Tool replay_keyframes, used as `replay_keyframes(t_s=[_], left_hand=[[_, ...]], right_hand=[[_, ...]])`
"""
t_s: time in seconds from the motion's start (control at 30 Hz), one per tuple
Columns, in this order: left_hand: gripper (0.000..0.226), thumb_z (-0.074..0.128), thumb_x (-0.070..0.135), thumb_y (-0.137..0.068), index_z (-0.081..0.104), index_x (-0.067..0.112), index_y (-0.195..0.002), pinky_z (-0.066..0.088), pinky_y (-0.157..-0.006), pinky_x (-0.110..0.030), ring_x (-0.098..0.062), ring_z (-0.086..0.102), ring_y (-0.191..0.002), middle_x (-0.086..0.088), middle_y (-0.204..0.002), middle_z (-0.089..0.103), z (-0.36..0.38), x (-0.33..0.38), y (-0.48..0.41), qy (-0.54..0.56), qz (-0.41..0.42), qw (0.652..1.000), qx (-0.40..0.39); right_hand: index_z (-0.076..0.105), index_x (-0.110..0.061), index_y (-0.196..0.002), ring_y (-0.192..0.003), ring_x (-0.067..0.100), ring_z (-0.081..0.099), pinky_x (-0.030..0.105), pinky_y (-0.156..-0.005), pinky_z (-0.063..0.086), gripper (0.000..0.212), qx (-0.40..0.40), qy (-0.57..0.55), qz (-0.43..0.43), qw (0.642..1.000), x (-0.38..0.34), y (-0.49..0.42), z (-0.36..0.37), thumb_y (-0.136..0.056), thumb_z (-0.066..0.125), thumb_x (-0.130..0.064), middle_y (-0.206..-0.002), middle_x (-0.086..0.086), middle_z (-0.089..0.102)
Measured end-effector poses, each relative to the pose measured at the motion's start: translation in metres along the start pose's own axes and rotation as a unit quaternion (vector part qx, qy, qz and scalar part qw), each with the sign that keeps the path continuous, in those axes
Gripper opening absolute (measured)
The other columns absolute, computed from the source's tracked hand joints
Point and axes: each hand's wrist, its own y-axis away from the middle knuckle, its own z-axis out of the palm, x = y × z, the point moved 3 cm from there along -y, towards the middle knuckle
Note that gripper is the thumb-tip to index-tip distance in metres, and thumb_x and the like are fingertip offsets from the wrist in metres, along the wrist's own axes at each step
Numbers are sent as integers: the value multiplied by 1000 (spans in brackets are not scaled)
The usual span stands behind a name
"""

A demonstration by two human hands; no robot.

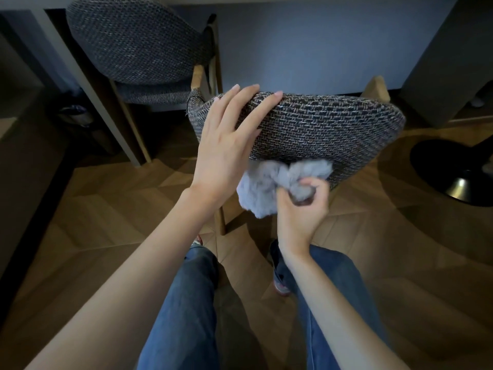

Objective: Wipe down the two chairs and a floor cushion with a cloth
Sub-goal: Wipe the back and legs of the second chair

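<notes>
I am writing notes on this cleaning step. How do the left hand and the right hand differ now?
The left hand lies open, fingers straight, on the top of the near chair's backrest; the right hand is curled round a bunched grey cloth. The left hand is higher; the right hand holds the cloth at the backrest's lower edge. Both work on the same backrest.

a: where is the camera?
b: on the person's head, wide-angle, looking forward and down.
a: how near?
b: close above the dark woven-fabric chair back (320, 129), blue denim legs (186, 303) below.
</notes>
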Motion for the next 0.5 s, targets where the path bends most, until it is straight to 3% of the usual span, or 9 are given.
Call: replay_keyframes(t_s=[0.1, 0.23, 0.3, 0.37, 0.43, 0.5], left_hand=[[51, 44, 1, -96, 42, 20, -143, 24, -116, -46, -27, 29, -141, -8, -147, 40, -6, -7, 0, 42, 7, 999, -27], [56, 40, -2, -96, 36, 23, -147, 19, -119, -34, -21, 20, -146, -1, -153, 31, -14, -23, 6, 80, -18, 995, -55], [55, 41, 1, -99, 33, 24, -148, 19, -120, -32, -18, 16, -147, 1, -156, 27, -14, -25, 11, 93, -36, 993, -57], [54, 41, 5, -100, 30, 25, -149, 14, -118, -19, -17, 13, -148, 2, -158, 22, -13, -25, 16, 96, -44, 993, -52], [56, 41, 4, -100, 27, 24, -151, 10, -114, -9, -17, 11, -148, 2, -159, 18, -11, -25, 22, 96, -50, 993, -50], [58, 43, 4, -100, 25, 25, -151, 15, -111, -8, -17, 12, -148, 1, -160, 14, -10, -26, 34, 93, -52, 993, -60]], right_hand=[[51, -14, -86, -80, -7, 53, 9, -76, 42, 32, 0, -25, -108, 994, -52, -20, 10, -67, 72, -1, -85, -15, 55], [53, -14, -80, -79, -9, 55, 13, -76, 45, 30, 14, -42, -80, 996, -54, -29, 25, -66, 77, -3, -82, -17, 57], [55, -17, -77, -78, -6, 58, 16, -74, 48, 30, -1, -37, -28, 999, -24, -23, 30, -65, 78, -3, -80, -16, 60], [56, -21, -76, -80, 3, 62, 16, -73, 50, 32, -28, -10, 58, 998, 16, -17, 36, -66, 79, -1, -80, -15, 61], [56, -15, -75, -87, 17, 62, 12, -63, 51, 28, -25, -9, 205, 978, 60, -12, 35, -74, 72, 8, -82, -6, 61], [55, -6, -74, -91, 25, 60, 19, -59, 54, 23, -33, 10, 298, 954, 86, -4, 26, -77, 68, 13, -81, 2, 58]])
